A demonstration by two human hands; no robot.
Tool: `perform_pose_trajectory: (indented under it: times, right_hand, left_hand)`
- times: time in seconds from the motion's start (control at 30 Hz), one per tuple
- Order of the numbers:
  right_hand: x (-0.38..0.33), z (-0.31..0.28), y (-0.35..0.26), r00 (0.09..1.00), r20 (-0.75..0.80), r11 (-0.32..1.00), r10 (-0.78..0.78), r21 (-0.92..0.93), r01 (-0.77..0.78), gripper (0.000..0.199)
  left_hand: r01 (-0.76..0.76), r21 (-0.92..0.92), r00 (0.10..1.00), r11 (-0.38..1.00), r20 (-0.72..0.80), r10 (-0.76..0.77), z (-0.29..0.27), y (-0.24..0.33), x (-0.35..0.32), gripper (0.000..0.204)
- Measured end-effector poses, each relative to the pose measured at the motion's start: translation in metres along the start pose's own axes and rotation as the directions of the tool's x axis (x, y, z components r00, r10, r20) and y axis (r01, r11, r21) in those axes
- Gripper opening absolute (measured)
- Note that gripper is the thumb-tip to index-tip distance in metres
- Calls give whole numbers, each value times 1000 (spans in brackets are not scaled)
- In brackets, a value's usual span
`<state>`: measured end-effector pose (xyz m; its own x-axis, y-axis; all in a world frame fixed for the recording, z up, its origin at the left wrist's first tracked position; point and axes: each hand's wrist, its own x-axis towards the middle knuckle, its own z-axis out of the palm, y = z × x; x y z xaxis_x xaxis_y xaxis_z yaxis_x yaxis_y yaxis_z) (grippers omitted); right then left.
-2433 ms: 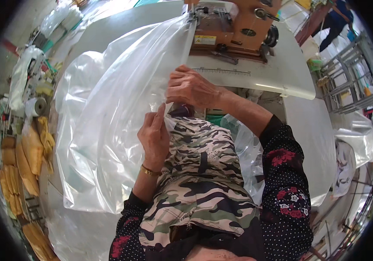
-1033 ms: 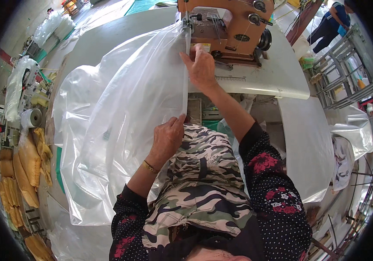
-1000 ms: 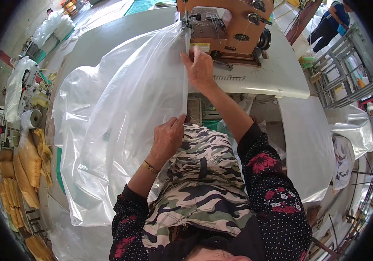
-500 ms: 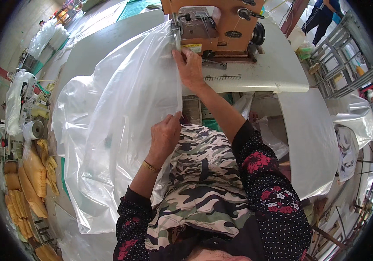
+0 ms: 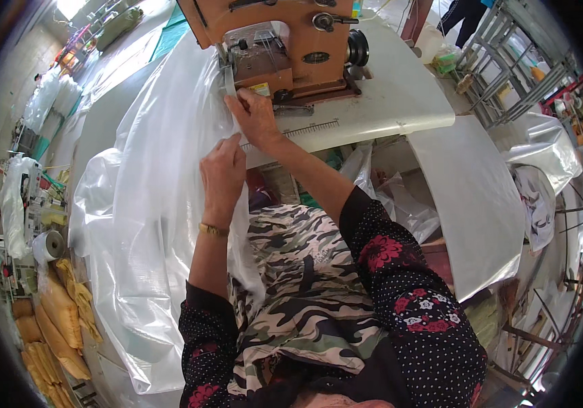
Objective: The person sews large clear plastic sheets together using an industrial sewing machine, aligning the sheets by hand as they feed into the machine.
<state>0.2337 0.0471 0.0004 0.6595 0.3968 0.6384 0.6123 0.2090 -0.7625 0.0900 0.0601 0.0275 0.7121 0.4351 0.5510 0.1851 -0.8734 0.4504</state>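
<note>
A large sheet of clear plastic film [image 5: 148, 224] hangs in loose folds over the left of the table, its right edge running up to a brown sewing machine [image 5: 298, 58]. My right hand [image 5: 256, 119] is closed on that edge just in front of the machine's needle area. Close below it, my left hand [image 5: 222, 173] pinches the same edge, its fingertips near the right wrist. The film's far end reaches under the presser area, where the details are too small to make out.
A pale work table [image 5: 380, 102] with a printed ruler strip carries the machine. To its right slopes a white panel [image 5: 471, 197]. A metal rack [image 5: 509, 61] and a person [image 5: 465, 20] are at the far right. Yellow-orange folded bundles [image 5: 60, 313] lie at the left.
The whole view has shifted, putting the machine further left and higher. My left hand has moved up the film's edge, closer to my right hand. Both keep hold of the edge.
</note>
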Motion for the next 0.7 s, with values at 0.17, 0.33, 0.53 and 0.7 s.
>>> perform_pose_trajectory:
  times: [0.17, 0.33, 0.53, 0.7]
  right_hand:
    - [0, -5, 20, 978, 86, 963, 191, 178, -203, 40]
    - [-4, 5, -1, 993, 22, 984, 113, 136, -115, 38]
    - [-58, -26, -27, 978, 119, 962, 172, 192, -192, 33]
    - [-152, -23, -39, 964, 199, 912, 176, 336, -235, 60]
  left_hand:
    - [-47, -65, 997, 997, -72, 42, 21, 4, 27, 21]
    - [-91, -86, 973, 992, -222, 69, 13, -7, 18, 22]
    - [132, -248, 958, 960, -215, -188, 16, 0, -50, 23]
    - [275, -212, 952, 938, -76, -296, 9, -7, -140, 31]
